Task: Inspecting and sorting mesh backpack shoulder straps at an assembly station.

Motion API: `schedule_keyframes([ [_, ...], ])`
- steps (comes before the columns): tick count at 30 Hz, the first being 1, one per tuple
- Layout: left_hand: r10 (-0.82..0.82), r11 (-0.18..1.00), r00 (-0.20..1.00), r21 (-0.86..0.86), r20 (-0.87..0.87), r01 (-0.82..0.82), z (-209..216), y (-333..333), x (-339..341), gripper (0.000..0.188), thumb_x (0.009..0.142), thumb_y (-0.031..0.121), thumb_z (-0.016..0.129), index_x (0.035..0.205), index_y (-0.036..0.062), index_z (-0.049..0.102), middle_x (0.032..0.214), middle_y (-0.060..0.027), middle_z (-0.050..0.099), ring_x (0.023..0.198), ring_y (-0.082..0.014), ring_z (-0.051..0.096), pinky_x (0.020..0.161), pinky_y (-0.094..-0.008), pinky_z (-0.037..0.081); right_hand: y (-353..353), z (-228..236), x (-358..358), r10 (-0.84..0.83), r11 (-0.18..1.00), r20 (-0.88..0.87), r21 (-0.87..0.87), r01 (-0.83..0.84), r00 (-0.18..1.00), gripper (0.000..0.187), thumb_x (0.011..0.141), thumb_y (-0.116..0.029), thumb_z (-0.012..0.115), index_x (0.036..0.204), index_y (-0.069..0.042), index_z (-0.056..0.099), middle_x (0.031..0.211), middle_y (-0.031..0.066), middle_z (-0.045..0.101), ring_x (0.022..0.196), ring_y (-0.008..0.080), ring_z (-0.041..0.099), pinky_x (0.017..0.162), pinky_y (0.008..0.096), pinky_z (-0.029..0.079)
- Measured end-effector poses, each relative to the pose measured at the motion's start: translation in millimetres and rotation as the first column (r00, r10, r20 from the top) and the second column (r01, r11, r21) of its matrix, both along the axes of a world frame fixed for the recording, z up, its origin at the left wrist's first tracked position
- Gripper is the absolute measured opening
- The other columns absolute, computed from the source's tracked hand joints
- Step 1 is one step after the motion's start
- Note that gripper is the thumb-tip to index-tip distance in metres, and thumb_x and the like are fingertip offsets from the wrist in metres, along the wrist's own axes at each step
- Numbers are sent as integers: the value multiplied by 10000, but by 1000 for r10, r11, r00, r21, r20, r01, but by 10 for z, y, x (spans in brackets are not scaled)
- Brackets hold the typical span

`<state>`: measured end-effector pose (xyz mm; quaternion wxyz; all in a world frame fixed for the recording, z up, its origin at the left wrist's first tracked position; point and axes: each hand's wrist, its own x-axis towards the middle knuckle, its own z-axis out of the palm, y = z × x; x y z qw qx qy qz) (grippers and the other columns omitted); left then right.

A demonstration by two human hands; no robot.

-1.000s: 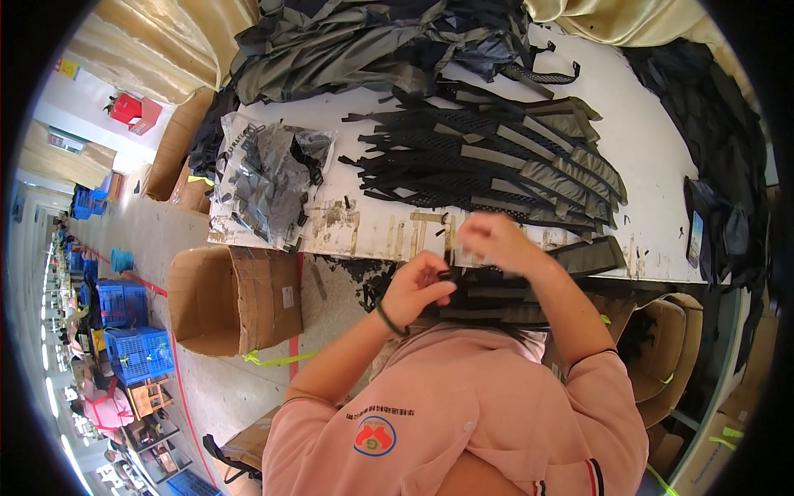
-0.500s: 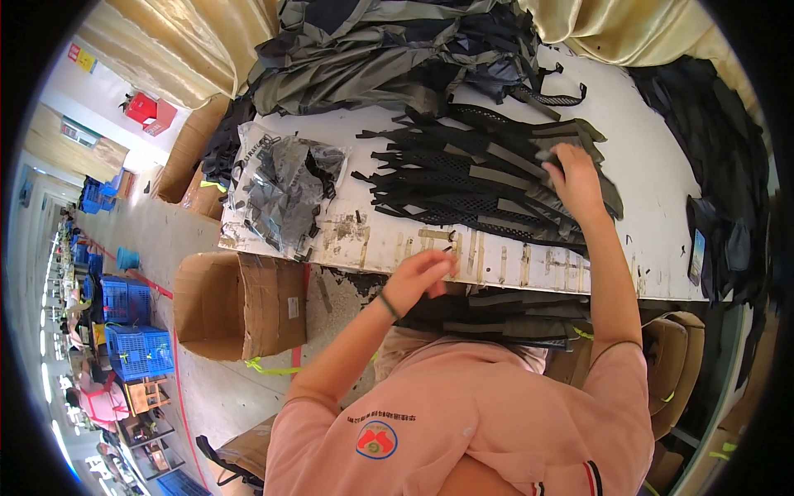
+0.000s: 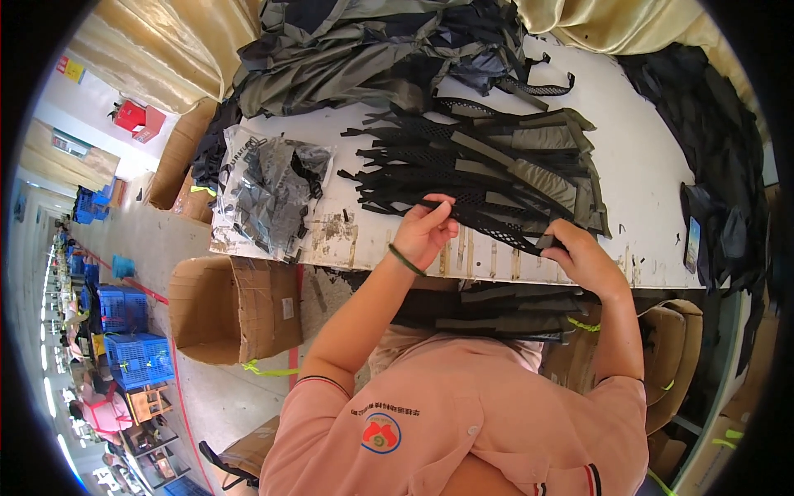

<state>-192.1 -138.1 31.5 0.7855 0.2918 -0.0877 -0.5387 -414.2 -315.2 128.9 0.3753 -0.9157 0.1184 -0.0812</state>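
A black mesh strap [image 3: 499, 231] with a grey-green fabric end is stretched between my two hands, over the table's near edge. My left hand [image 3: 426, 233] pinches its narrow left end between thumb and fingers. At the wider right end, my right hand [image 3: 585, 258] is closed with the thumb on top; the fingers beneath are partly hidden. Just beyond lies a spread layer of similar straps [image 3: 538, 174], black mesh on the left and grey-green fabric on the right. More dark strap pieces [image 3: 496, 314] rest across my lap, below the table edge.
The white table [image 3: 641, 165] has worn tape along its near edge. A clear plastic bag [image 3: 273, 194] of dark parts lies left, and a grey-black fabric heap [image 3: 356, 62] at the back. Dark fabric [image 3: 703, 124] hangs right. An open cardboard box [image 3: 236, 310] stands left of me.
My right hand has come from the far right of the strap layer toward me and now grips a strap. My left hand has moved up and taken the strap's left end.
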Motion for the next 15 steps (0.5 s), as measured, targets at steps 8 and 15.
schedule_keyframes([
  [8,203,848,932,421,301,-321,-255,493,-51,121,837,42,646,912,13,555,794,-81,616,666,-159,641,593,-262,536,-20,-490,87,-107,830,-155,-557,2,982,367,647,-76,717,972,-68,545,950,113,552,962,281,532,847,395,402],
  [15,196,897,965,367,172,-248,-170,569,-201,149,841,45,644,938,9,537,806,-95,625,695,-189,652,634,-276,544,845,-1037,1012,29,998,245,39,-39,969,355,719,-96,693,1046,-44,564,965,135,595,891,307,562,791,369,445],
])
